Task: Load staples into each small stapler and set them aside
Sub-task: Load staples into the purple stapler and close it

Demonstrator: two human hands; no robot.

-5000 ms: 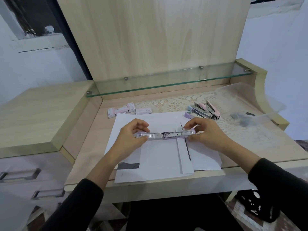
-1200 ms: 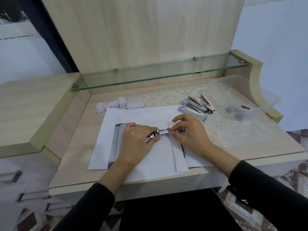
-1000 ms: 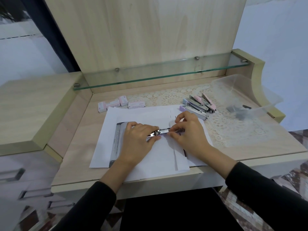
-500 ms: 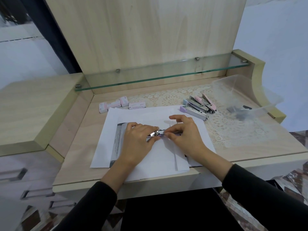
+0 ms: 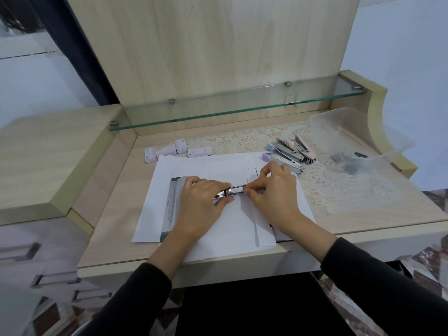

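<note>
A small stapler (image 5: 234,191) lies opened out on the white papers (image 5: 208,229) at the desk's middle; only its shiny metal middle shows between my hands. My left hand (image 5: 202,202) covers and presses its left end. My right hand (image 5: 272,190) pinches its right end with thumb and fingertips. Whether a strip of staples sits under those fingers cannot be seen. Several more small staplers (image 5: 289,154), pink, purple and blue, lie in a pile behind my right hand. Several small staple boxes (image 5: 178,150) sit in a row at the back left.
A clear plastic tub (image 5: 378,141) with dark metal bits stands at the back right on a lace mat (image 5: 337,187). A glass shelf (image 5: 237,107) runs above the desk's rear. A raised wooden side block (image 5: 48,161) lies to the left.
Five seconds ago I held the stapler stretched open above the papers. It now lies on the papers, my hands closer together over it. My right fingers have shifted slightly left in the last half second.
</note>
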